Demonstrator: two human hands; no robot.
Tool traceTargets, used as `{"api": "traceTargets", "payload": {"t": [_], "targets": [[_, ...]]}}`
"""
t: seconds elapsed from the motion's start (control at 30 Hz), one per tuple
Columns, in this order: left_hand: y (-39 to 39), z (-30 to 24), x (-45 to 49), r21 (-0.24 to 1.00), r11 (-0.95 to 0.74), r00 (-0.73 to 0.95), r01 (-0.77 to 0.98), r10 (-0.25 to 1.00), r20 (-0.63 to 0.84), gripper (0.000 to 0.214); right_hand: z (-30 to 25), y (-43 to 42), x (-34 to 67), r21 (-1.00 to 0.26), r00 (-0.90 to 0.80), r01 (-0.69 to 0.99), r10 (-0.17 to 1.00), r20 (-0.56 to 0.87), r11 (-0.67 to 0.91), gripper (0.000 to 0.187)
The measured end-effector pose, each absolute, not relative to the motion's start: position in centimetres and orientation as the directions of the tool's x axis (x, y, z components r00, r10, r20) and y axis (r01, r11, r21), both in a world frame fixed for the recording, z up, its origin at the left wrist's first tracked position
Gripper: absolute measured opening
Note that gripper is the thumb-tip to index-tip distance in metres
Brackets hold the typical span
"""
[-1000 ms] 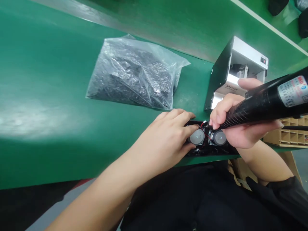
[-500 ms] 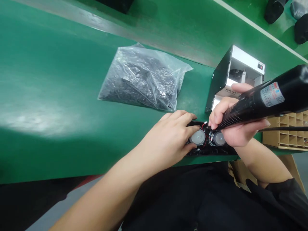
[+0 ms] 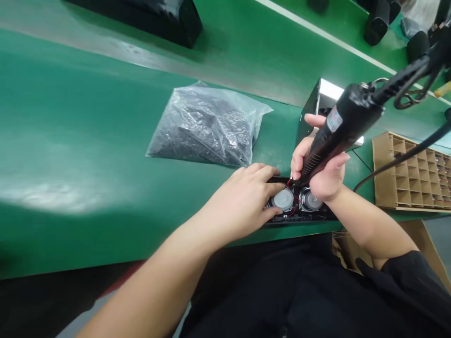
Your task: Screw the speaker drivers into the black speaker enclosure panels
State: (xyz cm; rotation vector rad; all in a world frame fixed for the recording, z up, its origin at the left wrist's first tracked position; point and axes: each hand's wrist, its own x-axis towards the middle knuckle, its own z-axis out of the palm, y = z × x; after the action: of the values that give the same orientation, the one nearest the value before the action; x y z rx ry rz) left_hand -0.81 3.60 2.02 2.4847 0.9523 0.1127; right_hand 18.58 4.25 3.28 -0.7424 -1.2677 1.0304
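A black speaker housing (image 3: 303, 218) lies on the green bench near its front edge. Two round speaker drivers with grey backs sit in it, a left driver (image 3: 283, 200) and a right driver (image 3: 311, 202), with thin red wires around them. My left hand (image 3: 248, 199) grips the housing's left end, thumb and index finger about the left driver, other fingers over the far edge. Wrapped around a black electric screwdriver (image 3: 338, 126) is my right hand (image 3: 327, 180). The screwdriver leans with its lower end down at the housing's far side between the drivers; its tip is hidden.
A clear plastic bag (image 3: 207, 124) of dark parts lies beyond my left hand. Behind my right hand stands a silver-and-black machine (image 3: 329, 89). A divided cardboard box (image 3: 405, 171) is at the right, crossed by a dark cable (image 3: 394, 162). Black speaker boxes (image 3: 169, 19) stand farther back.
The view has shifted, showing more of the bench's far side and right. The screwdriver now stands steeper, its upper end swung away from me. My left hand keeps its hold on the housing.
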Motion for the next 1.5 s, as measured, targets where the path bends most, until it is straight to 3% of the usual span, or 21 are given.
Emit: {"api": "traceTargets", "payload": {"t": [0.17, 0.53, 0.8, 1.13, 1.33, 1.5], "targets": [[3.4, 1.3, -1.1, 0.458, -0.661, 0.760, 0.594, 0.648, -0.049, 0.046, 3.4, 4.4, 18.9, -0.904, 0.040, -0.251, 0.937, 0.347, 0.346, 0.077], [3.1, 0.6, -1.3, 0.442, -0.678, 0.755, 0.588, 0.656, 0.002, 0.043, 4.1, 4.0, 18.9, -0.902, 0.062, -0.224, 0.929, 0.365, 0.370, 0.074], [3.3, 0.9, -1.4, 0.467, -0.664, 0.755, 0.584, 0.656, -0.010, 0.044, 4.0, 4.3, 19.1, -0.854, 0.063, -0.314, 0.906, 0.418, 0.416, 0.070], [3.2, 1.1, -1.3, 0.457, -0.665, 0.759, 0.590, 0.651, -0.033, 0.045, 4.0, 4.1, 19.0, -0.923, 0.088, -0.208, 0.946, 0.312, 0.323, 0.090], [3.2, 1.4, -1.2, 0.450, -0.656, 0.754, 0.606, 0.654, -0.061, 0.046, 3.3, 4.1, 18.9, -0.874, 0.013, -0.273, 0.910, 0.414, 0.401, 0.078], [3.5, 1.8, -0.9, 0.474, -0.648, 0.756, 0.597, 0.652, -0.061, 0.043, 2.0, 3.7, 19.0, -0.876, -0.005, -0.209, 0.895, 0.445, 0.434, 0.074]]}}
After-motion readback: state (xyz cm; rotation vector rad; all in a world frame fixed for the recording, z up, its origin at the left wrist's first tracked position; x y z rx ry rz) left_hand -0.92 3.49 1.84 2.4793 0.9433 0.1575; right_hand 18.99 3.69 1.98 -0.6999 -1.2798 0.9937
